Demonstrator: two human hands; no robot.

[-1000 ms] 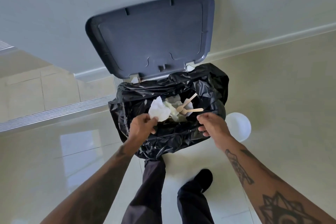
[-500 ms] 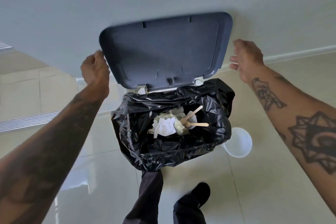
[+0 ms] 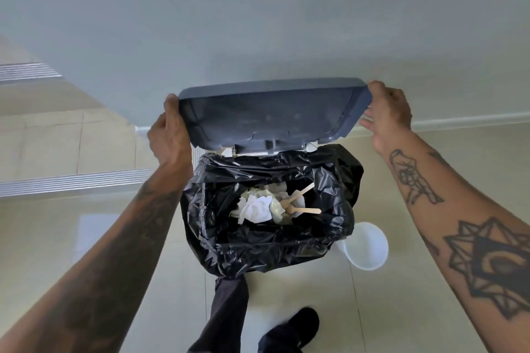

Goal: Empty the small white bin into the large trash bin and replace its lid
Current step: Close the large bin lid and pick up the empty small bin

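Note:
The large trash bin [image 3: 269, 241] stands against the wall, lined with a black bag, with crumpled white paper [image 3: 258, 208] and wooden cutlery [image 3: 304, 208] inside. Its grey hinged lid [image 3: 272, 117] is tilted forward, partly lowered over the opening. My left hand [image 3: 169, 135] grips the lid's left edge and my right hand [image 3: 387, 114] holds its right corner. The small white bin [image 3: 365, 246] stands on the floor just right of the large bin, partly hidden behind the black bag.
A pale wall [image 3: 258, 23] rises right behind the bin, with a white skirting board [image 3: 470, 120]. My dark trouser leg [image 3: 226, 315] and black shoe [image 3: 295, 329] are on the glossy tiled floor in front. A metal door track [image 3: 71, 180] runs at the left.
Both hands went from the bag's front rim up to the lid's two sides and took hold of it. The lid has tipped forward from upright against the wall.

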